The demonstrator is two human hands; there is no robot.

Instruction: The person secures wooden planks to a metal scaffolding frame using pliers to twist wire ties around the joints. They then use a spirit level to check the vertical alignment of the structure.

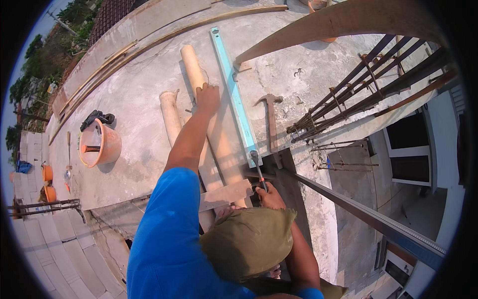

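My left hand (207, 98) is closed, its fingers curled over beside a round wooden pole (192, 65); what they grip is hidden. A thin wire shows just above the fingers. My right hand (272, 196) is wrapped round the handles of pincers (261, 175), whose dark head lies over the near end of a long turquoise spirit level (231, 89). Right of the level rests a claw hammer (271, 119), head pointing away. A second pole (170, 114) lies left of my forearm. A short board (225, 195) crosses the poles near the olive cloth hat (251, 241), which hides part of the work.
An orange bucket (108, 147) with a black cloth on its rim stands left on the concrete slab (134, 107). Tied rebar cages (348, 82) and a curved brown plank (338, 22) jut in from the right. The slab edge drops toward a lower level, with a metal beam (368, 212) alongside.
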